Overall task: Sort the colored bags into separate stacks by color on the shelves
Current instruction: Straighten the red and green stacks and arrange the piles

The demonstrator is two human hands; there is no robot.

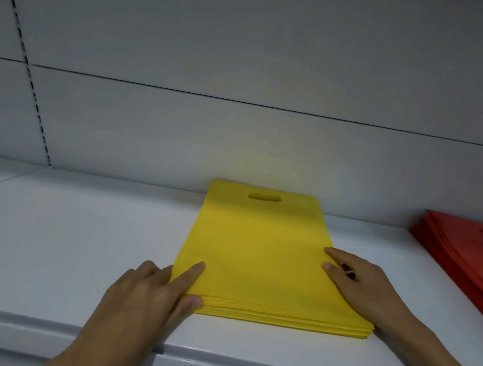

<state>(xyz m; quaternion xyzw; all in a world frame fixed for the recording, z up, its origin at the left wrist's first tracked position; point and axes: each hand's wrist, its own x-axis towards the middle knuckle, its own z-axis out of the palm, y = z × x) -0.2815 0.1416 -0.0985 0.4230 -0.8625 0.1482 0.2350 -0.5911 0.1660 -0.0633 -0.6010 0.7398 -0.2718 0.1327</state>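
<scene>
1 white shelf (81, 241) | yellow stack (256, 258), red stack (469, 255) | left hand (140, 300), right hand (366, 286) flat on yellow

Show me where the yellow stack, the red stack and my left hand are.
yellow stack (260, 249): head view, bare top face of the uppermost bag.
red stack (475, 249): head view, top bag near the frame's right edge.
left hand (141, 294): head view, back of the hand.
</scene>
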